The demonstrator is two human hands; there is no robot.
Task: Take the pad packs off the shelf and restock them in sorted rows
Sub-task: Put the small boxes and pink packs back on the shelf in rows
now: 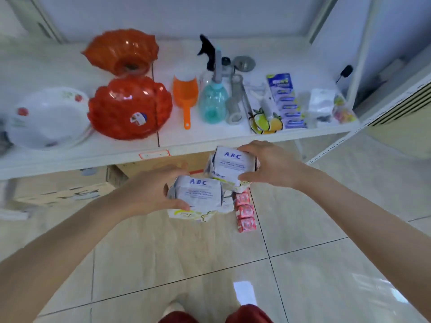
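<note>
1. Mid-frame, the left hand grasps an ABC pad pack stacked on a yellow-green pack.
2. Just up and right of it, the right hand grasps a second ABC stack, below the white shelf.
3. A row of pink packs lies beside them on the tiled floor.
4. I'd squeeze each stack evenly so the lower packs don't slip out.
5. Set like with like, labels up and edges flush with the pink row.

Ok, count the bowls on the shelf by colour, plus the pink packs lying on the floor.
Red bowls: 2
White floral bowl: 1
Pink packs: 3
Total: 6
</note>
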